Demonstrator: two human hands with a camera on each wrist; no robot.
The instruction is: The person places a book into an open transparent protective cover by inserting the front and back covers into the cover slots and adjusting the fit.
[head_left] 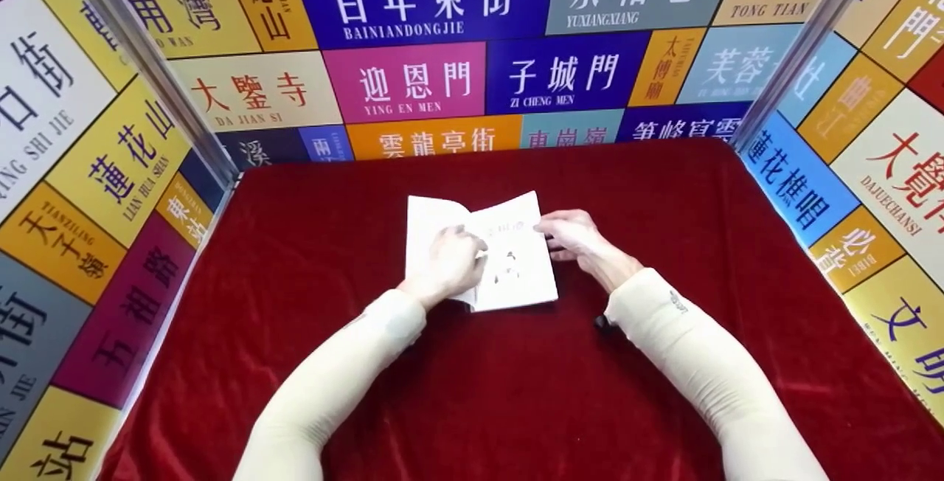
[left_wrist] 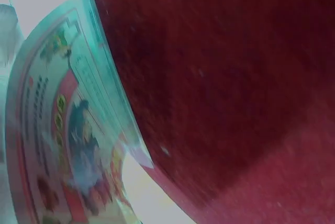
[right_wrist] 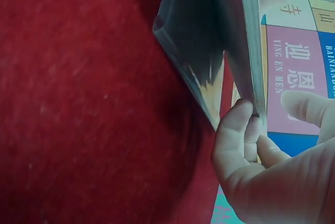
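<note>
You have one book (head_left: 509, 260) in front of you, a thin one with white pages. It lies open near the middle of the desk (head_left: 664, 193), which is covered with a dark red cloth. The open page shows some small dark print and a drawing, too small to read from the head view. In the left wrist view the cover (left_wrist: 68, 145) bends upward and has colourful pictures in red, green and blue.

Your left hand (head_left: 451, 258) rests on the left part of the book, fingers bent over the pages. Your right hand (head_left: 571, 234) pinches the right edge of the pages; in the right wrist view its fingers (right_wrist: 235, 135) curl around that edge. You have two hands at work and both sleeves are cream coloured.
</note>
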